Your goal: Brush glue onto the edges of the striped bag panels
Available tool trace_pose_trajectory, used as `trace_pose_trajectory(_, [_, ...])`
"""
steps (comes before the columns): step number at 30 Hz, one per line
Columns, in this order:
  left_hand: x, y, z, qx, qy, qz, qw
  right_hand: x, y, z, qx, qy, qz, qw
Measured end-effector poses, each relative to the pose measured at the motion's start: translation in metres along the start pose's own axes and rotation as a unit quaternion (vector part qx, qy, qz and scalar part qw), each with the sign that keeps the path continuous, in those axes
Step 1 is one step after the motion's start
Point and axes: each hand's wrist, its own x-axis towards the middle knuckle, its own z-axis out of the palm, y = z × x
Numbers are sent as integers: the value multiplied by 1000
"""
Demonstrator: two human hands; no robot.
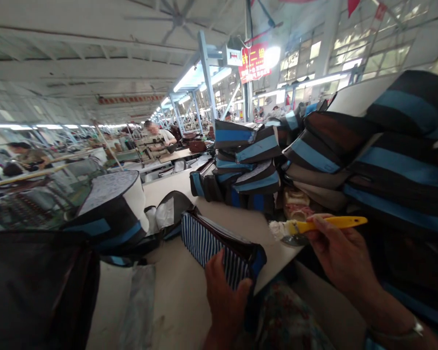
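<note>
My right hand (341, 253) is closed round the yellow handle of a brush (328, 224). The brush points left, and its bristle end is coated with a pale, thick paste. Beneath the bristles sits a shallow dish (295, 240), partly hidden. My left hand (226, 294) grips the near side of a blue-and-white striped bag piece (213, 243), fingers on the stripes and thumb toward its right end. The long, narrow piece stands on the pale worktable (178, 287), its dark upper edge slightly parted.
Stacks of black-and-blue bag parts (257, 181) line the table's back, with larger ones (405, 170) piled at right. A grey-topped bag body (111, 194) stands at left, near a dark bag (40, 287). A person (158, 133) sits farther back.
</note>
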Motion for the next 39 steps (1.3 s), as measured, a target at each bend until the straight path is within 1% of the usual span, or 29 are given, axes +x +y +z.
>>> trace_pose_trajectory(2, [-11,24,17,17,13,26,999,-2,3,6,21,1,25,999])
trace_pose_trajectory(3, [-10,32,24,16,15,27,999,-3,4,10,31,-4,33,999])
trace_pose_trajectory(5, [-1,39,31,-15,6,28,999,-5,4,16,36,-27,25,999])
trace_pose_trajectory(6, [6,40,30,-36,0,29,999,-6,3,18,32,-41,13,999])
trace_pose_trajectory(8, [20,40,23,-69,-11,28,997,-6,-1,21,6,-59,-25,998])
trace_pose_trajectory(10, [32,42,10,-85,-13,23,996,-7,-4,26,-36,-73,-74,994])
trace_pose_trajectory(11, [37,45,2,-89,-13,20,996,-8,-5,30,-62,-90,-103,989])
trace_pose_trajectory(12, [40,48,-5,-90,-12,17,996,-10,-5,36,-86,-115,-135,980])
trace_pose_trajectory(14, [45,54,-18,-93,-13,12,996,-14,-1,52,-118,-188,-199,955])
trace_pose_trajectory(17, [47,59,-33,-97,-26,7,995,-12,10,74,-168,-305,-260,901])
trace_pose_trajectory(19, [46,57,-40,-97,-26,-1,995,-2,16,80,-214,-357,-283,864])
trace_pose_trajectory(20, [46,56,-44,-96,-24,-6,995,4,17,80,-239,-370,-301,846])
trace_pose_trajectory(22, [47,53,-50,-98,-18,-13,995,17,14,75,-281,-364,-355,814])
trace_pose_trajectory(24, [48,52,-55,-102,-25,-14,994,24,7,71,-313,-335,-406,791])
trace_pose_trajectory(26, [50,54,-57,-111,-40,-18,993,21,-1,71,-308,-318,-425,789])
trace_pose_trajectory(28, [50,55,-58,-122,-56,-24,991,14,-5,75,-278,-352,-414,792])
trace_pose_trajectory(30, [50,56,-59,-133,-69,-22,989,8,-4,81,-262,-407,-400,778])
trace_pose_trajectory(31, [49,56,-59,-138,-74,-17,988,8,-4,83,-269,-423,-398,768])
trace_pose_trajectory(32, [49,56,-60,-142,-80,-11,987,8,-5,84,-285,-427,-399,759])
trace_pose_trajectory(33, [49,56,-61,-146,-86,-6,986,9,-7,84,-304,-417,-405,755])
trace_pose_trajectory(35, [49,56,-62,-148,-90,0,985,11,-13,84,-337,-378,-414,757])
trace_pose_trajectory(37, [49,58,-63,-146,-85,1,986,10,-18,85,-341,-354,-407,770])
trace_pose_trajectory(38, [50,59,-63,-146,-84,3,986,10,-19,86,-337,-359,-399,773])
trace_pose_trajectory(39, [50,60,-63,-146,-84,7,986,9,-19,88,-334,-375,-393,770])
